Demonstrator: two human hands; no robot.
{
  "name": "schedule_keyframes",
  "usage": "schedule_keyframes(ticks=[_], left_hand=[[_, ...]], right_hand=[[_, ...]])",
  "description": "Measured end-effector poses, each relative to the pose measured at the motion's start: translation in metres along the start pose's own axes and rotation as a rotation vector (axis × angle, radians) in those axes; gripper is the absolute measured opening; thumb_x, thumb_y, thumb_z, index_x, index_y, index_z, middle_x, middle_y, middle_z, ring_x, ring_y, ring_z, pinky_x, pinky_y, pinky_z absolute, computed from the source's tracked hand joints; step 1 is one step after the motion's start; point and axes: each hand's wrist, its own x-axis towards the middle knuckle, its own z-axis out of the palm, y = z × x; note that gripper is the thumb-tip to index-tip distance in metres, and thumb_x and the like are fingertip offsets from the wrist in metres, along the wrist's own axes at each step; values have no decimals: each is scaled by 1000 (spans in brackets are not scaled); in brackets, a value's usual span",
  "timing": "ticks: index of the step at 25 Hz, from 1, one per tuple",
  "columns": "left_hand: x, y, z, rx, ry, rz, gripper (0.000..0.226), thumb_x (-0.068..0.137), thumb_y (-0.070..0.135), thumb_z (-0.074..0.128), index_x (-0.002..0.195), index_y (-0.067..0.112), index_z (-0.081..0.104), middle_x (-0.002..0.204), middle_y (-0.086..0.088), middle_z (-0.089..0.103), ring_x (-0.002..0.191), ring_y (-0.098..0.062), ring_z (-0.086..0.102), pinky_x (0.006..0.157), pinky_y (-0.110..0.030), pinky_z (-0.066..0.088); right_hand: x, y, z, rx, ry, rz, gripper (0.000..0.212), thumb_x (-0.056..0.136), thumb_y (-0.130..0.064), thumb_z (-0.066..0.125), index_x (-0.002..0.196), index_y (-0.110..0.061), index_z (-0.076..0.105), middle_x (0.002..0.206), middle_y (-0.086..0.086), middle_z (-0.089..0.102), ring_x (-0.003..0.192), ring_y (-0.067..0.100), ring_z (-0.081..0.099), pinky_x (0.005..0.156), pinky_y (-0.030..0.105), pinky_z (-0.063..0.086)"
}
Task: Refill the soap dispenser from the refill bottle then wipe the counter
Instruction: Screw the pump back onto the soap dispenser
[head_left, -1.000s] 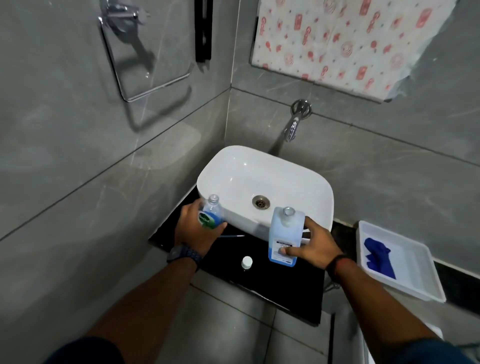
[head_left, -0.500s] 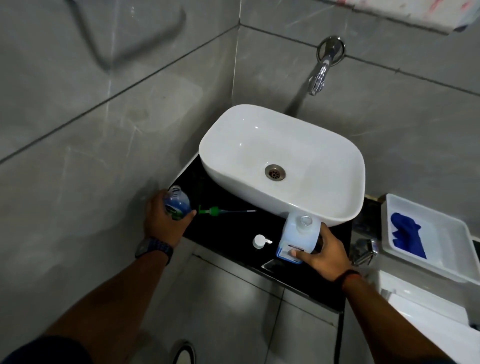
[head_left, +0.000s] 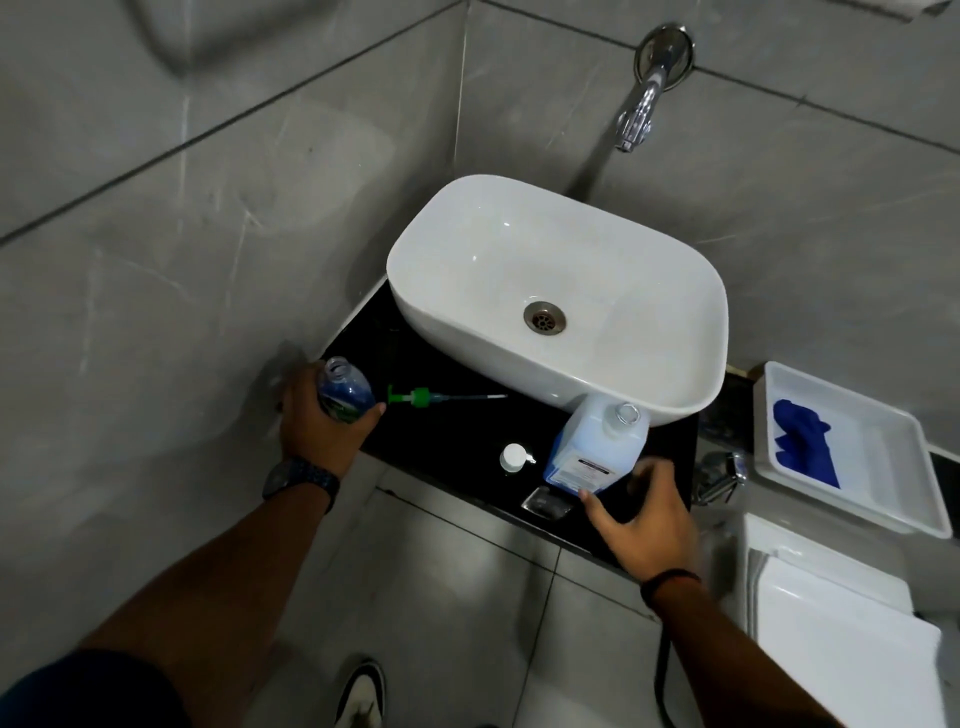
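My left hand (head_left: 319, 431) grips the small uncapped soap dispenser (head_left: 345, 391), filled with blue liquid, at the left end of the black counter (head_left: 452, 421). Its green pump (head_left: 421, 397) lies flat on the counter just to the right. The pale blue refill bottle (head_left: 597, 449) stands uncapped on the counter against the basin's front. Its white cap (head_left: 514, 457) lies to its left. My right hand (head_left: 644, 519) hovers just in front of the refill bottle with fingers apart, holding nothing.
A white basin (head_left: 561, 244) fills the back of the counter under a chrome wall tap (head_left: 641, 111). At the right, a white tray (head_left: 883, 467) holds a blue cloth (head_left: 802, 447). A chrome fitting (head_left: 719, 470) sits beside the counter, a white toilet tank (head_left: 831, 623) below.
My right hand let go of the refill bottle, which now stands on the counter, and drew back slightly. My left hand still holds the dispenser. The view tilted further down.
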Motion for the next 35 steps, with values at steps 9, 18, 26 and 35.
schedule_keyframes(ticks=[9, 18, 26, 35], left_hand=[[0, 3, -1, -47, -15, -49, 82, 52, 21, 90, 123, 12, 49, 126, -13, 53, 112, -26, 52, 86, -23, 39], [6, -5, -4, -17, -30, 1, 87, 50, 21, 90, 126, 11, 49, 127, -13, 51, 111, -16, 48, 88, -24, 38], [17, -16, -10, -7, -17, 15, 87, 48, 21, 91, 124, 13, 51, 126, -11, 52, 111, -10, 45, 91, -23, 36], [16, 22, -22, 23, 17, 49, 85, 44, 23, 92, 118, 9, 54, 113, -16, 56, 103, -32, 55, 81, -32, 45]], right_hand=[[10, -68, 81, -39, -279, -301, 23, 77, -45, 58, 73, -24, 48, 57, -6, 56, 54, 16, 58, 53, 30, 49], [83, -133, 162, -355, -631, -444, 56, 87, -14, 59, 140, -21, 42, 144, 12, 38, 114, 38, 54, 94, 42, 48], [100, -154, 174, -365, -557, -394, 37, 89, -22, 60, 125, -14, 54, 122, 17, 53, 105, 40, 58, 87, 44, 50], [96, -266, 74, 602, 11, -486, 24, 81, -26, 69, 100, -12, 67, 86, 0, 69, 74, 15, 63, 67, 30, 54]])
